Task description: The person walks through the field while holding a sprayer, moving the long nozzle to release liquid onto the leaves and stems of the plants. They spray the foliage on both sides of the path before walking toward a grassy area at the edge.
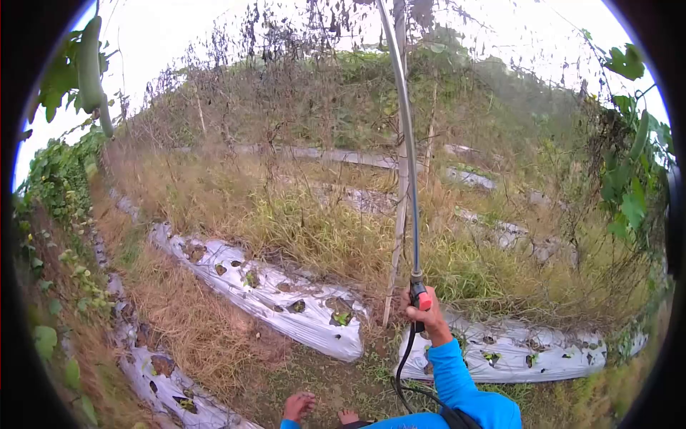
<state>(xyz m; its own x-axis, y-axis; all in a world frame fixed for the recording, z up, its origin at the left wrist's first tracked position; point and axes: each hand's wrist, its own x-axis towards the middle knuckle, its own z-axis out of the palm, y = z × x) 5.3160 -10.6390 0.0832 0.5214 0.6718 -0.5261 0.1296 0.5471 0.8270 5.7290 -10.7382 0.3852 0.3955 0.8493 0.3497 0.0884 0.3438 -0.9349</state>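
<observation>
My right hand (423,314) is wrapped around the black grip of a sprayer wand (407,143), close to its red trigger piece (424,301). The long metal tube rises nearly upright and leaves the view at the top, so its tip is hidden. From the grip a black hose (399,372) hangs down and curves toward my body. Low in the view, my left hand (300,405) hangs in front of me with loosely curled fingers, apart from one another and holding nothing. A bare foot (349,416) shows beside it on the ground.
Beds under silvery plastic mulch (286,300) with planting holes and small plants run across the ground. A wooden pole (400,214) stands just behind the wand. Long gourds (90,64) hang at upper left. Dry vines cover the trellis, with tall grass (307,222) below.
</observation>
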